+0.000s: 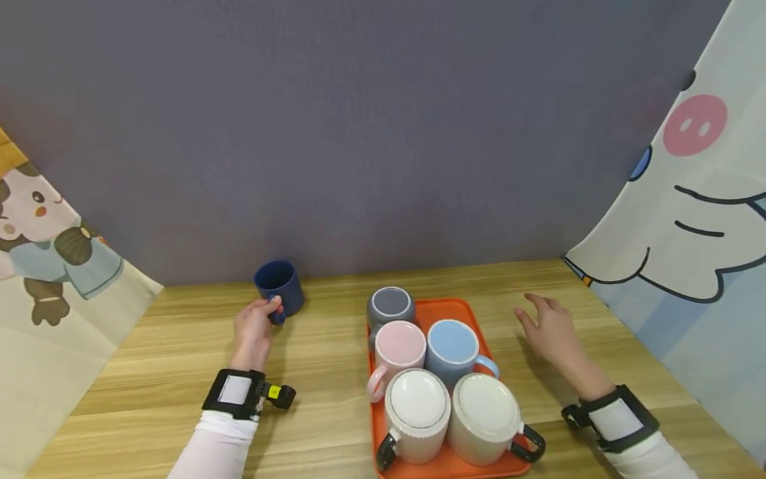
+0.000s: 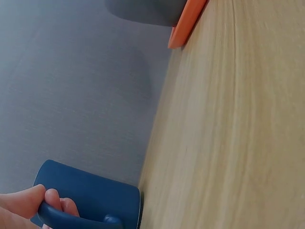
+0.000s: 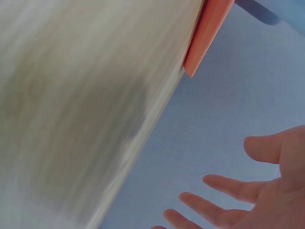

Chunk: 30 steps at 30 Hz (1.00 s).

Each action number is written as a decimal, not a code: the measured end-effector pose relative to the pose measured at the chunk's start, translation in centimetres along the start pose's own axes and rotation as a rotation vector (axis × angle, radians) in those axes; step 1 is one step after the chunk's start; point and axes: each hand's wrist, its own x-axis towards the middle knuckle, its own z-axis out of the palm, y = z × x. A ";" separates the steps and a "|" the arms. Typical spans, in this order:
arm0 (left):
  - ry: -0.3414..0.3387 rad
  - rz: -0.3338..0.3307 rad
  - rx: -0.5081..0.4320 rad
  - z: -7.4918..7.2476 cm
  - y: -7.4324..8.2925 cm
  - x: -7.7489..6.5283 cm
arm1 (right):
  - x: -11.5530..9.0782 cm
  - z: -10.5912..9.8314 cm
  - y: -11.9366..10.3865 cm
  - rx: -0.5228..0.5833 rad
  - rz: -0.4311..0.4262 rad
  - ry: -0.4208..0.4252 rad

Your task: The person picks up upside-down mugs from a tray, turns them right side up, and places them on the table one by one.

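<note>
A dark blue mug [image 1: 286, 287] stands upright, mouth up, at the back left of the wooden table. My left hand [image 1: 254, 330] grips its handle; in the left wrist view the thumb and fingers [image 2: 53, 198] close round the handle of the mug [image 2: 90, 193]. Off to the right of the tray, my right hand [image 1: 553, 332] is held over the table with fingers spread and nothing in it. In the right wrist view the palm and loose fingers of that hand [image 3: 267, 195] show, apart from the tray's edge.
An orange tray [image 1: 455, 313] bears upside-down mugs: grey [image 1: 390, 307], pink [image 1: 399, 346], light blue [image 1: 453, 349], and two white ones [image 1: 417, 406] with black handles. A grey partition [image 1: 383, 146] rises behind the table [image 1: 323, 399]. Cartoon-printed cloths [image 1: 688, 219] hang at both sides.
</note>
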 end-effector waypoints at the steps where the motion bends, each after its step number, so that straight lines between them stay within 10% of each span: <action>1: 0.003 -0.004 0.003 0.0 -0.1 0.0 | 0.0 0.0 0.0 0.000 -0.003 0.003; 30: -0.025 -0.019 0.122 -0.1 -0.1 0.8 | 0.0 -0.2 0.6 -0.021 0.004 -0.031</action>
